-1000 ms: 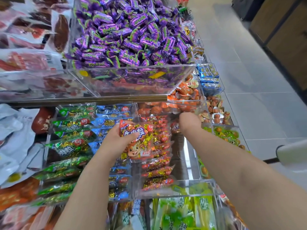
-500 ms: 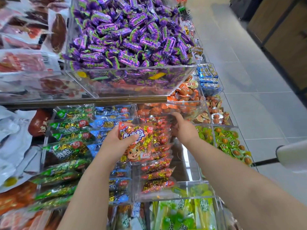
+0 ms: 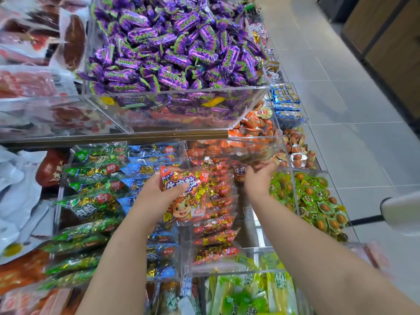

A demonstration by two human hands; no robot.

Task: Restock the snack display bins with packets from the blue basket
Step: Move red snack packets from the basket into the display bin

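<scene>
My left hand (image 3: pixel 156 196) grips a red snack packet (image 3: pixel 188 196) with a cartoon cow on it, held above the clear bin (image 3: pixel 213 267) of matching red packets. My right hand (image 3: pixel 259 178) reaches to the back of that bin, and its fingers pinch the edge of another red packet (image 3: pixel 239 170) lying there. The red packets (image 3: pixel 213 226) in the bin are stacked in a row. The blue basket is out of view.
Left of the red bin lie rows of blue packets (image 3: pixel 154 169) and green packets (image 3: pixel 88 208). A large clear bin of purple candies (image 3: pixel 172 55) overhangs from the shelf above. Orange packets (image 3: pixel 250 128), green-wrapped egg snacks (image 3: pixel 313 201) and the tiled aisle floor (image 3: pixel 354 123) lie to the right.
My right hand moved from the right side of the red bin to its back and took hold of a packet there. My left hand kept holding its red packet, almost still.
</scene>
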